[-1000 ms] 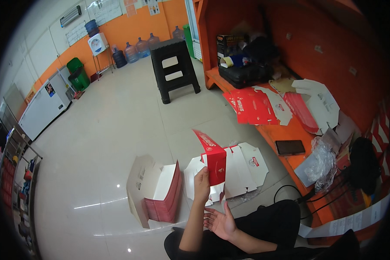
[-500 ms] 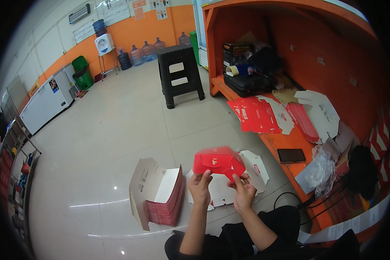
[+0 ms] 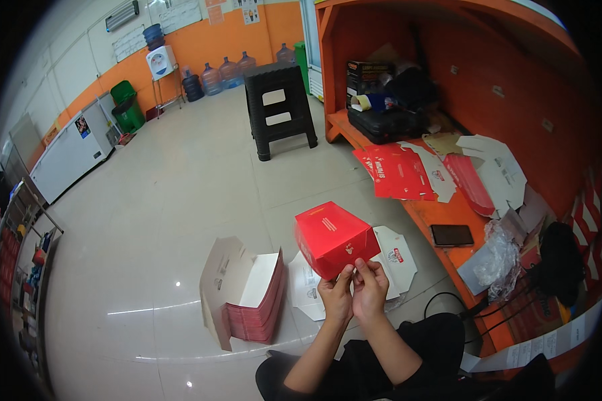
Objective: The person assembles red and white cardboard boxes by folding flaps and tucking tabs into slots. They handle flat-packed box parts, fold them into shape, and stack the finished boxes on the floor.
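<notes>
A red folded carton box (image 3: 333, 230) is held up in front of me over the floor, its printed outer side showing. My left hand (image 3: 338, 294) grips its near lower edge with thumb and fingers. Close beside it, my right hand (image 3: 370, 289) pinches the same edge, the two thumbs almost touching. Beneath the box, flat white carton blanks (image 3: 398, 264) lie on the floor, partly hidden by my hands. To the left stands a stack of nested open cartons (image 3: 254, 319) with red outsides and white insides, the top one's lid raised.
At the right, an orange wooden shelf (image 3: 421, 224) holds red flat cartons (image 3: 398, 172), white blanks (image 3: 498, 170), a phone (image 3: 451, 235), a clear plastic bag (image 3: 502, 260) and a black case (image 3: 384, 125). A black stool (image 3: 281, 110) stands ahead; a white chest freezer (image 3: 73, 157) is far left.
The red box has tipped and turned, now showing a broad face and a formed corner. My hands have come closer together at its near edge.
</notes>
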{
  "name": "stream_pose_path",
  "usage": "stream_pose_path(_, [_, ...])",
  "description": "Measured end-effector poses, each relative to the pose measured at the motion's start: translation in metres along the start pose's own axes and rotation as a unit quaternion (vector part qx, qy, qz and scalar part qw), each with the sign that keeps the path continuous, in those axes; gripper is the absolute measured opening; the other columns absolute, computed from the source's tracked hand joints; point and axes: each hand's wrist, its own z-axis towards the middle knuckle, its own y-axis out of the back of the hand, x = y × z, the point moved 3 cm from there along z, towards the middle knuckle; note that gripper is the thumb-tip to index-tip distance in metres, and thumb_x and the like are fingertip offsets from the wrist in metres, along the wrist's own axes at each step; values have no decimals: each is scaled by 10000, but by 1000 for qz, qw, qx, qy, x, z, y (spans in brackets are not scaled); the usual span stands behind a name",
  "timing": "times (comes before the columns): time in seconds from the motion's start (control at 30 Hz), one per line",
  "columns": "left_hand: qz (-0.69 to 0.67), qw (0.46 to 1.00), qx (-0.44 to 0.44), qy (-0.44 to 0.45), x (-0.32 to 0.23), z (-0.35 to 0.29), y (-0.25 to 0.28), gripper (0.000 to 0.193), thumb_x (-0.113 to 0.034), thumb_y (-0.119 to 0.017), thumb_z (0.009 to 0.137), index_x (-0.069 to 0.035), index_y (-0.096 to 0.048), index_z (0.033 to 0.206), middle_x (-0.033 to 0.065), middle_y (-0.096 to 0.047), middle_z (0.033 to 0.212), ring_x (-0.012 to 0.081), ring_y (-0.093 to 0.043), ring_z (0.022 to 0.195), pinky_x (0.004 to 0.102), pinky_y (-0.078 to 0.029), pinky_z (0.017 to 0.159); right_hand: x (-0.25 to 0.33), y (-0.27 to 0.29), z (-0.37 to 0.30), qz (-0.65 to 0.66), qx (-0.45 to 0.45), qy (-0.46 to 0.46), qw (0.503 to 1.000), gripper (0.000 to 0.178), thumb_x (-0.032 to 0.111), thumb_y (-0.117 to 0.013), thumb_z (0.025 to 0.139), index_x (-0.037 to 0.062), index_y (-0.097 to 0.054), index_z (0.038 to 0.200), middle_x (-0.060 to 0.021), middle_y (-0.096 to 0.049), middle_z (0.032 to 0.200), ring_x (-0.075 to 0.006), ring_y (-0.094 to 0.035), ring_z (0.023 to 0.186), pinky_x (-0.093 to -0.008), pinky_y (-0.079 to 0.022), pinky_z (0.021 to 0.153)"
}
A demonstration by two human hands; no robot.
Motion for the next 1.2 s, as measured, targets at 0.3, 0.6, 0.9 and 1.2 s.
stream_pose_path(0.3, [483,859,101,-134,71,29,89,542,-142,-639,829,-11,-425,1310,155,-443,1347,261,-405,1259,404,-307,1034,-52,-54,65,-548,232,130,793,226,157,-556,898,-9,-565,1052,-100,-623,920,-172,-598,844,-335,-463,753])
stream_pose_path(0.6, [743,546,388,21,138,1,159,363,-224,-607,807,-179,-615,1167,102,-548,1256,301,-504,1166,444,-421,936,-233,-90,-6,-754,479,160,421,319,195,-433,856,223,-587,1133,-117,-658,842,-291,-646,823,-429,-505,625])
stream_pose_path(0.9, [837,425,344,4,128,1,130,162,-183,-551,798,-81,-666,846,103,-674,859,271,-651,805,389,-490,703,-238,-67,-40,-676,602,-79,418,551,483,-422,909,135,-412,1337,-205,-569,1169,-341,-539,1102,-463,-363,961])
stream_pose_path(1.2, [685,642,315,138,109,25,127,287,-284,-761,682,-28,-631,691,108,-644,695,249,-598,601,387,-465,609,-25,51,80,-645,446,-47,618,492,290,-652,828,65,-509,1242,-143,-573,1181,-261,-511,1145,-378,-387,974])
